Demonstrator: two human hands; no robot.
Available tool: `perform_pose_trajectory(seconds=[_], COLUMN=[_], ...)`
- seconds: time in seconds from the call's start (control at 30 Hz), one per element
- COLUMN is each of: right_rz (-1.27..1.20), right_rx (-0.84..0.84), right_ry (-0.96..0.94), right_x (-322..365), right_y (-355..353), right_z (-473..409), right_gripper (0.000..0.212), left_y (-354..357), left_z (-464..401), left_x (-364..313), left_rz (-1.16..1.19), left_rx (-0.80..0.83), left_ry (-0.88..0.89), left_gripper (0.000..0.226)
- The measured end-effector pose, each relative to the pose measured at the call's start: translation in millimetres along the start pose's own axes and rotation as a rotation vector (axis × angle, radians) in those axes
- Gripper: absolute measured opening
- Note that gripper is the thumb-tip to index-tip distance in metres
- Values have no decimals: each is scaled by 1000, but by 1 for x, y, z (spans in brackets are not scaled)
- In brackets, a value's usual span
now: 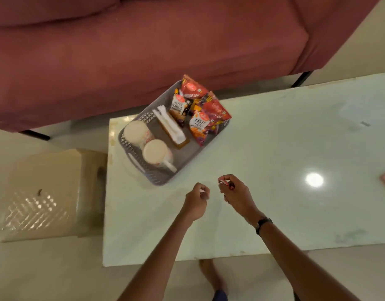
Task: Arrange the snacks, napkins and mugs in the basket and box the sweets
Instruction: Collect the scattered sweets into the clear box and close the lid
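Loosely curled left fingers [201,191], right fingers [225,181] pinching sweet [226,183]

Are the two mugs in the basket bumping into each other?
Cannot tell. In the head view the far mug and near mug stand side by side in the grey basket, but blur hides any gap.

There is one grey basket [187,158] on one pale table [274,148]. In the basket stand two white mugs [153,152]. There are four snack packets [200,107] in it, though they overlap, so the count may be off. There is one stack of white napkins [171,124]. Two hands show, a left hand [197,202] and a right hand [235,191].
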State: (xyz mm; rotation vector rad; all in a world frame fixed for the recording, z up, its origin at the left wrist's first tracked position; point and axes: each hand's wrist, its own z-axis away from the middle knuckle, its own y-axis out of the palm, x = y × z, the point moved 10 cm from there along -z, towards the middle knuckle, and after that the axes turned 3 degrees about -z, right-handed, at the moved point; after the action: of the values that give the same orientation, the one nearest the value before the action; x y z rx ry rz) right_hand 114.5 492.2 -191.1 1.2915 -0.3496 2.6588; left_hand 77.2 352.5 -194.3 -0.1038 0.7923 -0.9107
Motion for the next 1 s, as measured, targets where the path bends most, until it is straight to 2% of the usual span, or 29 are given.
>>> perform_pose_trajectory(seconds=[0.17, 0.33, 0.43, 0.57, 0.77, 0.9, 1.0], right_rz=[-4, 122, 278, 694, 1064, 891, 797], right_rx=[-121, -244, -348, -523, -457, -474, -400], right_ry=[-34, -74, -131, -317, -313, -362, -361], right_x=[1, 3, 11, 40, 36, 43, 36], right_y=[-123, -260, -338, -416, -441, -419, -363], right_z=[-18, -37, -54, -78, -133, -116, -82], right_gripper=[16, 13, 7, 11, 22, 25, 19], left_y=[66, 159, 206, 244, 256, 245, 228], left_z=[-22, -39, -52, -72, -87, -80, -71], left_x=[-89, -182, -232, -276, -282, -266, -249], left_rz=[62, 129, 99, 119, 196, 217, 244], left_rx=[-23, 1, 3, -14, -83, -104, -157], left_ry=[43, 112, 158, 182, 149, 111, 73], left_gripper=[16, 23, 26, 24, 17, 15, 15])
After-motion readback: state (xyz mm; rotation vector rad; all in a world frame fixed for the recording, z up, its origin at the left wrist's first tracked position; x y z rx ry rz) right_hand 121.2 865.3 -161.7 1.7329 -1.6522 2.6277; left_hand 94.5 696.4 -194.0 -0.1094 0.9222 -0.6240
